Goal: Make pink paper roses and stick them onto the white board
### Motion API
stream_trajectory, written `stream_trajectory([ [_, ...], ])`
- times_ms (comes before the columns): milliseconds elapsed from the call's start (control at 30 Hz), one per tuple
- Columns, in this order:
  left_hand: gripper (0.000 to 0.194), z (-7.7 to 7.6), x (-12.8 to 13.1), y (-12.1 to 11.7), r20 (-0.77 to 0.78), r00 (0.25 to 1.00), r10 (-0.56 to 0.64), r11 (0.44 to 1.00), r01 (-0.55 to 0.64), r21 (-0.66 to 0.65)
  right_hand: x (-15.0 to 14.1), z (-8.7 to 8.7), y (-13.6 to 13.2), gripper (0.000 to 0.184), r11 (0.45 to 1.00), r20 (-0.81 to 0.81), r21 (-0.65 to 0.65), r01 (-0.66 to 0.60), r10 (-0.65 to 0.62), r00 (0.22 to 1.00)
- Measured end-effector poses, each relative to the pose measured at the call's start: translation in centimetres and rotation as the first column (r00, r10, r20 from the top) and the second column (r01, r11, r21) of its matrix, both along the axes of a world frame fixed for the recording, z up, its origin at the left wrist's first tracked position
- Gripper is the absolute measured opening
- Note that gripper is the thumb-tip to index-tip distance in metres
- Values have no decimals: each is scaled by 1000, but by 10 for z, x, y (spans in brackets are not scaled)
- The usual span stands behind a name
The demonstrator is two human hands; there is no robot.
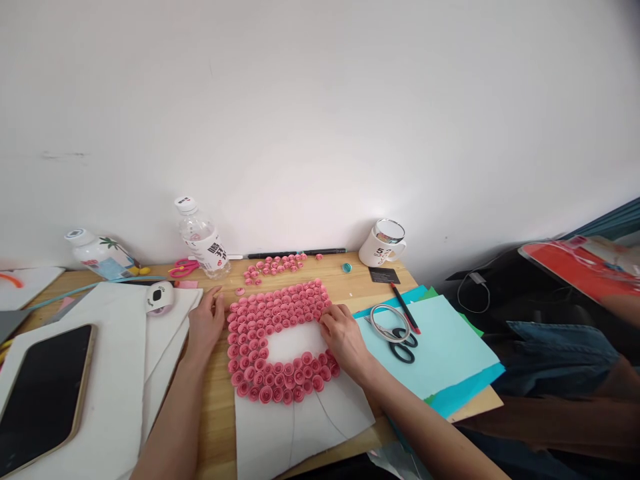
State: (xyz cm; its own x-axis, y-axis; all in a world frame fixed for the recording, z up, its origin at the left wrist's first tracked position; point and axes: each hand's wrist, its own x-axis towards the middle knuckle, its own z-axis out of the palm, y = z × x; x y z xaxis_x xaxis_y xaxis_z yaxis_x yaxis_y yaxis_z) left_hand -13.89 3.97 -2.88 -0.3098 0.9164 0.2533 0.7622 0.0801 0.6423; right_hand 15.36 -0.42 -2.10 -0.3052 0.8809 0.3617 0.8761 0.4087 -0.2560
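A white sheet (270, 433) with pencil lines lies before me, its upper part covered by rows of rolled pink paper roses (265, 393). They ring a bare white patch. My right hand (345, 337) is at the right side of this ring, fingertips pinched together on a paper rose that they mostly hide. Beside the sheet's left edge, my left hand (206, 323) rests on the table with loosely bent fingers, nothing visible in it. Loose pink paper roses (280, 264) lie in a group beyond the sheet.
Left are a phone (47, 387), white boards (120, 333), pink scissors (184, 268), a water bottle (203, 243) and a white bottle (103, 253). Right are a mug (383, 245), light-blue paper (450, 353), a tape roll (389, 324), black scissors (403, 347) and a pen (406, 310).
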Motion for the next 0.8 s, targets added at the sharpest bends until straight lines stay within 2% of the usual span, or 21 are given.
stream_trajectory([
  [200, 43, -2, -1, 1, 2, 1000, -6, 1000, 6, 8, 1, 0, -1, 24, 1000, 22, -18, 11, -10, 1000],
  [400, 41, 0, -1, 1, -8, 1000, -8, 1000, 8, -3, -2, 4, 2, 21, 994, 71, -84, 72, -66, 995],
  [500, 43, 0, -1, 1, -6, 1000, -10, 1000, 10, -11, -2, 10, 3, 14, 990, 95, -122, 73, -61, 994],
  [600, 45, 1, -1, 0, -1, 1000, -8, 1000, 8, -28, 5, 21, 7, 6, 981, 32, -188, 48, -43, 999],
  [700, 45, 0, -2, 0, 7, 1000, -14, 1000, 14, -24, 18, 35, 22, 6, 977, -75, -205, 65, -81, 994],
  [800, 44, 0, -2, 1, 5, 1000, -19, 1000, 19, -7, 29, 45, 52, 10, 967, -72, -206, 151, -169, 983],
])
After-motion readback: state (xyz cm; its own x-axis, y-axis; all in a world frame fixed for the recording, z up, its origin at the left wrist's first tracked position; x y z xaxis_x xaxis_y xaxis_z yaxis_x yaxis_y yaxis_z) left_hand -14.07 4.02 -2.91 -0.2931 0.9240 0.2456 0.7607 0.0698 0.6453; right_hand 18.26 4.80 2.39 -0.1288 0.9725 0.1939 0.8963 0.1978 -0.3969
